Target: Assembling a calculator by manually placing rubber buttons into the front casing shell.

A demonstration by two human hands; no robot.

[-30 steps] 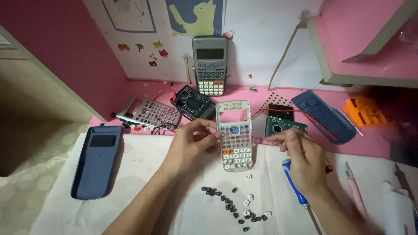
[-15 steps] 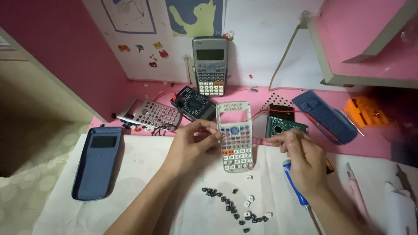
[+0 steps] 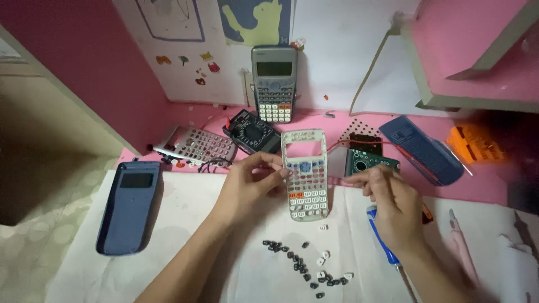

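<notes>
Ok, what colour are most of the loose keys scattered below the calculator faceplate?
Mostly black loose keys, with a few white ones mixed in; the head view shows them clearly.

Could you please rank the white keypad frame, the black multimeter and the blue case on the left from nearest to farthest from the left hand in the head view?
1. White keypad frame: touching the left hand, on its right.
2. Black multimeter: behind it.
3. Blue case: far left.

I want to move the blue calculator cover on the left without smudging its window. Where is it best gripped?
Take the blue calculator cover by its two long edges near the middle, coming from above. It lies flat on the white sheet, long and narrow, with both long edges free, so a grip across its width fits. The dark window sits at the far end, so mid-length avoids it.
</notes>
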